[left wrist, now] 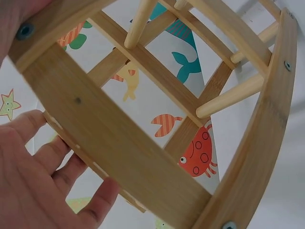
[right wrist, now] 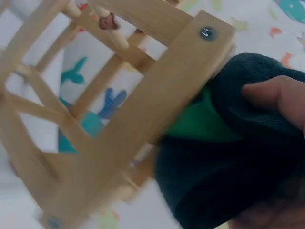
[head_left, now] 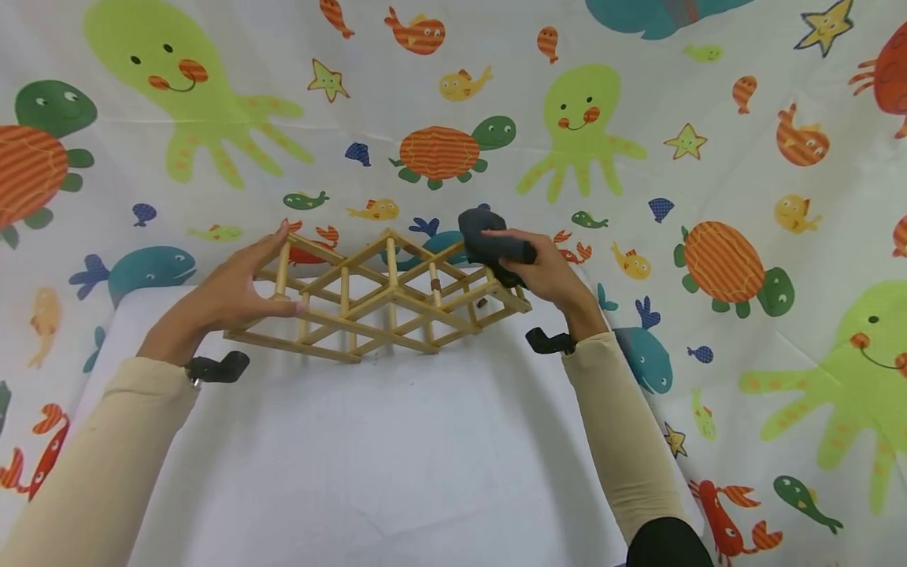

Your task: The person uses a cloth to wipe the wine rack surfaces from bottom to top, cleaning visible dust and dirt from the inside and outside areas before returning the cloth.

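A folding wooden lattice rack (head_left: 393,293), made of crossed slats and round dowels, stretches between both hands over the white table. My left hand (head_left: 227,287) grips its left end, thumb along the near side; the left wrist view shows the fingertips along the edge of a wide end slat (left wrist: 119,129). At the right end, my right hand (head_left: 549,268) holds a dark cloth (head_left: 483,236) against the rack. Close up in the right wrist view, the bunched cloth (right wrist: 214,176) lies at the end slat (right wrist: 143,100), with a green patch inside its fold.
The white-covered table (head_left: 397,465) extends toward me below the rack. Behind and to the sides hangs a white sheet (head_left: 496,47) printed with sea animals. A small brown band (head_left: 435,284) sits on one dowel. Dark wrist straps show on both wrists.
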Tool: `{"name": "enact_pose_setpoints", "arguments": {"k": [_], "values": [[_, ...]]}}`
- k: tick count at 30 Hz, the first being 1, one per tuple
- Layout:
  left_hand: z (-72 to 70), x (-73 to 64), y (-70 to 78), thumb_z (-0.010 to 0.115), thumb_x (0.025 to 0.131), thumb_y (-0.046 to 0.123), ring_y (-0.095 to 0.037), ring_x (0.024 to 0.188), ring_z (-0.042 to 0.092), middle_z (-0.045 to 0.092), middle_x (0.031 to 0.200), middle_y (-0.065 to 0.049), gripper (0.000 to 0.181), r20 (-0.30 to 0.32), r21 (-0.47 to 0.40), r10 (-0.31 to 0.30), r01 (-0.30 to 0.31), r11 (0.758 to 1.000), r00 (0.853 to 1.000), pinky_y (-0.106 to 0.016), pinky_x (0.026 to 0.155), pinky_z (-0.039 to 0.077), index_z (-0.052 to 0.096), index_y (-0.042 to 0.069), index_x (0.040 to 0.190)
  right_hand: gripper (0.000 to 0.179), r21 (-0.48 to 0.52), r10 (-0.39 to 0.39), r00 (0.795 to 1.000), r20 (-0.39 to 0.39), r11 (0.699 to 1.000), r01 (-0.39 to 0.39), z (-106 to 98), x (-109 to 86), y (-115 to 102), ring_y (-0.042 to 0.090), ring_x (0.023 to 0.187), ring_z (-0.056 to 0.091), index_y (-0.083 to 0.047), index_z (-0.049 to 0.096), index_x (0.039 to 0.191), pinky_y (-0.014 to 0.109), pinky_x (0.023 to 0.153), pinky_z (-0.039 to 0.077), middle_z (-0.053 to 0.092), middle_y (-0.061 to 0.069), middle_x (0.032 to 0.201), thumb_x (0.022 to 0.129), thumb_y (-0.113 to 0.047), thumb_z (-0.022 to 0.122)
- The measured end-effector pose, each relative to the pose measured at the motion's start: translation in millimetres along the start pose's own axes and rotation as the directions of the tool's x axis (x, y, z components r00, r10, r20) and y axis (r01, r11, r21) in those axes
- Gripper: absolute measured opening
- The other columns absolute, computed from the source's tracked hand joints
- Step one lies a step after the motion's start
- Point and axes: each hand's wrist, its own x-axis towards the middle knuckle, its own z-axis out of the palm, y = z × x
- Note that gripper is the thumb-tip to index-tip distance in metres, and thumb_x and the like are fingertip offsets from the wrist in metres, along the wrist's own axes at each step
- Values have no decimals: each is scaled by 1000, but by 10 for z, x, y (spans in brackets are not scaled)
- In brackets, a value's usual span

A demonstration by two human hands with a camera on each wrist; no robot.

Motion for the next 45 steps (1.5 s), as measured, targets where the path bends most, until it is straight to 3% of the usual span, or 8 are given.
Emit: {"name": "enact_pose_setpoints", "arguments": {"k": [4, 9, 15, 20, 24, 30, 38, 45], "values": [[-1, 15, 18, 92, 81, 42, -48, 164, 13, 2, 181, -2, 131, 5, 5, 1, -1, 1000, 1000, -81, 119, 24, -4, 37, 170, 43, 26, 54, 990, 127, 998, -58, -185, -122, -28, 30, 139, 57, -22, 72, 140, 47, 110, 53, 59, 7, 154, 104, 0, 62], [-14, -9, 7, 92, 81, 40, -49, 164, 14, 3, 181, -6, 132, -1, 7, 14, -14, 1000, 1000, -81, 118, 27, -5, 35, 170, 42, 121, -34, 999, -13, 992, 35, -210, -254, -84, 27, 132, 62, -18, 68, 144, 30, 101, 57, 63, 7, 150, 104, -4, 66], [1, 7, 1, 93, 81, 39, -49, 163, 15, 3, 181, -7, 133, -6, -8, 23, -23, 1000, 1000, -80, 117, 30, -5, 35, 170, 50, -3, -208, 975, -83, 978, 208, 67, -351, -3, 29, 148, 53, -15, 67, 146, 49, 122, 45, 63, 10, 153, 100, 5, 68], [16, 29, 4, 93, 81, 38, -48, 164, 15, 3, 181, -7, 132, -6, -18, 33, -33, 999, 999, -79, 118, 31, -4, 35, 170, 47, -67, -169, 985, -22, 984, 167, 33, -461, 160, 35, 147, 55, -9, 74, 134, 58, 121, 43, 69, 14, 144, 95, 15, 66], [19, 17, 6, 93, 81, 38, -48, 163, 15, 5, 181, -9, 132, -9, -19, 37, -38, 999, 999, -80, 117, 31, -3, 33, 171, 45, -155, -134, 985, -110, 981, 116, -71, -535, 195, 39, 140, 60, -11, 77, 130, 61, 117, 47, 73, 17, 136, 95, 15, 66], [8, -9, -5, 92, 82, 38, -49, 163, 16, 4, 181, -10, 132, -11, -17, 35, -35, 999, 999, -80, 116, 33, -4, 32, 171, 49, -114, -184, 947, -264, 981, 159, 45, -583, 110, 36, 137, 63, -14, 72, 140, 60, 114, 50, 70, 16, 141, 97, 10, 69], [21, 2, -12, 92, 82, 37, -50, 162, 16, 4, 181, -11, 131, -6, -29, 27, -27, 999, 1000, -80, 114, 35, -3, 32, 172, 57, -130, -270, 927, -261, 961, 244, 255, -570, 124, 31, 132, 67, -22, 64, 149, 54, 109, 56, 69, 8, 145, 98, 1, 73], [19, -6, -5, 92, 82, 36, -51, 162, 15, 3, 181, -12, 131, -5, -31, 24, -24, 999, 1000, -82, 113, 34, -4, 32, 171, 41, -252, -378, 884, -275, 916, 313, 292, -573, 141, 32, 131, 68, -16, 77, 132, 56, 112, 53, 74, 10, 136, 97, 5, 72]]}}
